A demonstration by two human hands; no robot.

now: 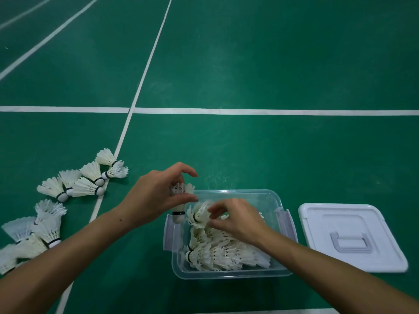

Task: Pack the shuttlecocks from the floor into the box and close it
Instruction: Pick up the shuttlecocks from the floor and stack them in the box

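Note:
A clear plastic box [229,274] stands open on the green floor, with several white shuttlecocks [224,254] lying inside. My left hand [156,196] hovers over the box's left rim, shut on an upright shuttlecock [178,214] with its cork down. My right hand [235,219] is inside the box, its fingers pinching the feathers of another shuttlecock [199,215]. To the left, several loose shuttlecocks [84,180] lie on the floor, with another cluster of them [38,232] nearer me.
The box's white lid [353,236] lies flat on the floor just right of the box, handle side up. White court lines [226,111] cross the green floor; one diagonal line runs past the loose shuttlecocks.

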